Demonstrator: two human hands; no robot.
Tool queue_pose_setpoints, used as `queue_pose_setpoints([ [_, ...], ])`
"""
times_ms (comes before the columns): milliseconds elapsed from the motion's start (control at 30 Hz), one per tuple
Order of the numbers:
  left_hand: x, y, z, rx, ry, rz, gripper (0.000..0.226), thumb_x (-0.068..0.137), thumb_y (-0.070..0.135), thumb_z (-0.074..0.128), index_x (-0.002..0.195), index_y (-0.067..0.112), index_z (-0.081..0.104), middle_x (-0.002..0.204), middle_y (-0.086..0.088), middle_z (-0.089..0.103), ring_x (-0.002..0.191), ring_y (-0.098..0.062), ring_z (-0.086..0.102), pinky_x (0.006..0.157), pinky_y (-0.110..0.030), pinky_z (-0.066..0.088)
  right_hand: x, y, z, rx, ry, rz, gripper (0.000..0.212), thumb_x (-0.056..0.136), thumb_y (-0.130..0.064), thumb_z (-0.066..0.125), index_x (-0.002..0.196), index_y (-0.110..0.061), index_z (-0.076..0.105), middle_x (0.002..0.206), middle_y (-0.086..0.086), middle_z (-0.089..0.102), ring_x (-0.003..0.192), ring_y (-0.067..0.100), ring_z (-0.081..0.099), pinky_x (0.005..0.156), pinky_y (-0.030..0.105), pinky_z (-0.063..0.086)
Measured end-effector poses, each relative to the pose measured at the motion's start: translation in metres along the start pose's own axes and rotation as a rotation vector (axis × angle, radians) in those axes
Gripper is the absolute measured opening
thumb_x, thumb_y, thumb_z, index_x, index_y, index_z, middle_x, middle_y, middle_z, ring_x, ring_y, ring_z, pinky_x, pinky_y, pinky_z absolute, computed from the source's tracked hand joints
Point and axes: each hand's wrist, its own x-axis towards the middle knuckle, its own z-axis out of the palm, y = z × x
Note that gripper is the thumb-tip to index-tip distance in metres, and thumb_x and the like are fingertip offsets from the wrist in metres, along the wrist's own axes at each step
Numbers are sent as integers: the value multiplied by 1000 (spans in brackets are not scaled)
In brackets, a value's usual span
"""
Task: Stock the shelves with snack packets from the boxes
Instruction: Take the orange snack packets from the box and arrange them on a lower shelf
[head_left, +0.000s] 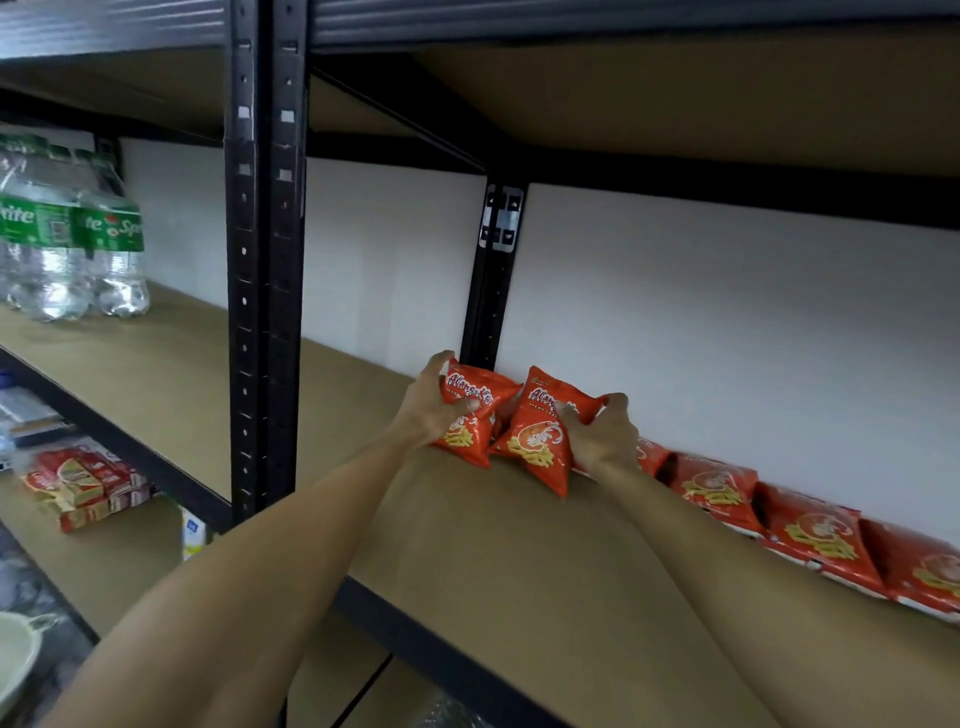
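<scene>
In the head view, both arms reach forward over a brown shelf board (519, 571) to its back edge, where it meets a white wall (727, 338).

The left hand (439, 408) grips a red snack packet (475, 387). Its fingers are curled over the packet's upper left corner and its thumb lies across the printed front. The right hand (605, 436) holds a second red packet (537, 441) by its right edge, fingers wrapped behind and thumb pressed on the front. The two packets stand tilted and side by side, touching each other, just in front of a black rear post (493, 296). The lower corner of the second one points down at the board.

To the right of the hands, a row of matching red packets (810, 530) runs along the foot of the wall. They lean back, each overlapping the next, and the row continues out of the picture on the right.

A black slotted upright (265, 260) divides this bay from the one on the left. There, clear soft-drink bottles with green labels (67, 244) stand bunched together on the shelf at the same level. On the shelf below them lies a stack of red and cream packs (85, 486), with a small pale carton (193, 535) near the foot of the upright. The underside of the next shelf up (675, 104) spans the top of the picture.
</scene>
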Motion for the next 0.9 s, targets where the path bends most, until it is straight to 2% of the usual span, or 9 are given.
queue_pose_setpoints([
  [100,-7,-3,6,161,92,59,71,83,33,79,140,22,38,132,-10,48,119,-25,52,96,-46,50,-3,1,6,-20,52,-21,71,94,-36,68,145,-7,27,117,18,61,105,33,62,78,30,43],
  [167,-13,-3,10,345,185,115,62,83,41,76,131,21,43,130,-9,42,118,-26,46,96,-46,46,-7,2,10,-12,114,-67,74,95,-39,65,147,-7,24,112,18,63,104,33,62,82,34,48],
  [233,-17,-3,12,471,243,162,49,86,45,71,121,18,49,123,-9,41,114,-27,44,92,-43,44,-13,6,15,-28,149,-140,74,95,-48,60,147,-9,24,118,22,61,110,37,61,88,42,52],
  [333,-24,-4,15,493,230,184,32,94,40,64,108,13,54,116,-9,43,109,-27,46,87,-45,49,-26,10,20,-147,115,-228,71,93,-48,64,144,-13,29,129,17,49,107,29,57,82,35,48],
  [400,-28,-4,17,463,209,179,28,97,37,58,110,12,55,115,-9,44,109,-28,48,83,-44,51,-31,12,24,-243,98,-246,74,88,-46,70,143,-14,32,136,16,41,118,33,52,89,40,51],
  [500,-35,-5,18,447,149,148,33,96,37,56,120,15,52,121,-10,44,113,-30,48,86,-44,49,-36,14,29,-378,80,-222,78,83,-52,72,143,-16,37,146,13,31,134,37,40,100,50,49],
  [600,-39,-9,15,484,76,126,49,90,37,61,132,17,46,128,-8,42,119,-29,46,90,-46,49,-39,14,34,-475,97,-239,76,83,-59,67,143,-17,43,147,13,30,135,35,37,100,47,47],
  [733,-42,-11,17,651,121,236,57,85,33,63,136,16,45,125,-11,42,116,-31,44,89,-44,45,-43,13,39,-518,103,-252,78,83,-63,61,144,-18,44,147,13,27,132,33,39,97,46,49],
  [900,-42,-12,20,659,78,265,61,90,33,58,147,25,37,141,-11,36,120,-34,46,96,-47,44,-49,11,43,-434,95,-245,72,89,-48,67,146,-16,40,147,12,27,133,33,41,96,45,50],
])
